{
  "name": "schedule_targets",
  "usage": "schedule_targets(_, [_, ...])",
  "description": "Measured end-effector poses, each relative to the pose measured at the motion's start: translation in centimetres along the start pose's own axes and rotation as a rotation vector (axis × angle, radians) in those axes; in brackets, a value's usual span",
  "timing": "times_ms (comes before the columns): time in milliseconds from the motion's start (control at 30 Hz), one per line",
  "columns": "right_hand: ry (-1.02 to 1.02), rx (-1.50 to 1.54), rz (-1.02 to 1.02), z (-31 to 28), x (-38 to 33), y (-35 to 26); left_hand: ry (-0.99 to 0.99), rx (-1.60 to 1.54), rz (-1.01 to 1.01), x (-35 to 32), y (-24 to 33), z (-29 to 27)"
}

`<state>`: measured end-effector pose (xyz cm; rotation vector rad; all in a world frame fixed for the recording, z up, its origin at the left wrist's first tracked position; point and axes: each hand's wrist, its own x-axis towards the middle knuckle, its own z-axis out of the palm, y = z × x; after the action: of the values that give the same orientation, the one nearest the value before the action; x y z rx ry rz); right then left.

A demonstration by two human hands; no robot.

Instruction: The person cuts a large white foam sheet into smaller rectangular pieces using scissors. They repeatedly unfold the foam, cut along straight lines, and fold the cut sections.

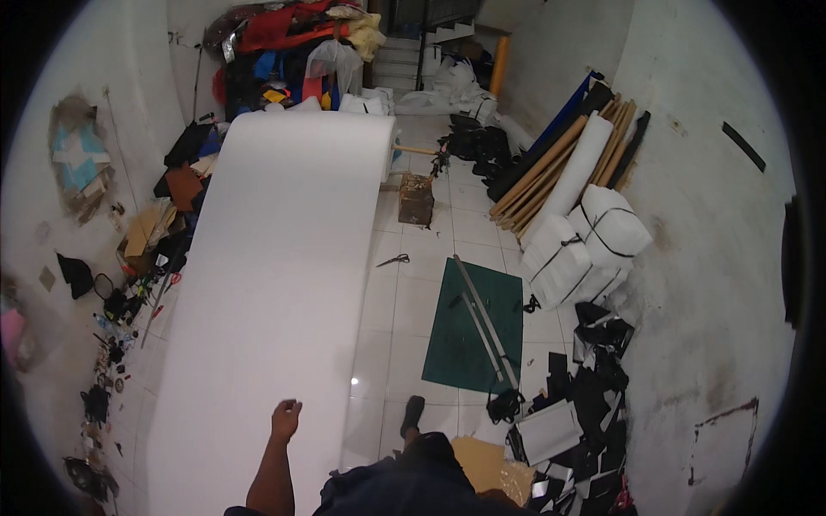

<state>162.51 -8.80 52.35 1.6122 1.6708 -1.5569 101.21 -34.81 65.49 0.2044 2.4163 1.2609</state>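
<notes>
Head view: left hand lies on the white foam sheet, fingers curled at its near end, pinning it flat along the floor; right hand unseen; scissors and green mat lie beside.

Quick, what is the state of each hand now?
Left hand: on the long white foam sheet; whether it grips the sheet cannot be told.
Right hand: not in view.
</notes>
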Motion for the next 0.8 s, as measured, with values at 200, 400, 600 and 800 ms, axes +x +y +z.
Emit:
schedule_targets(200, [0.097,-0.507,-0.161,-10.1,10.8,-10.2,-0.026,0.279,-0.24,8.5,-0.8,6.0])
schedule_targets(400, [0.45,-0.956,-0.631,-28.5,28.3,-35.0,-0.296,0.219,-0.716,9.7,-0.2,12.8])
schedule_targets(600, [0.297,-0.262,-0.391,-26.2,37.5,-72.5,-0.156,0.173,-0.845,17.5,0.9,15.8])
schedule_targets(800, [-0.058,-0.616,-0.542,-19.1,42.6,-95.1,0.054,-0.04,-0.605,34.6,5.9,19.5])
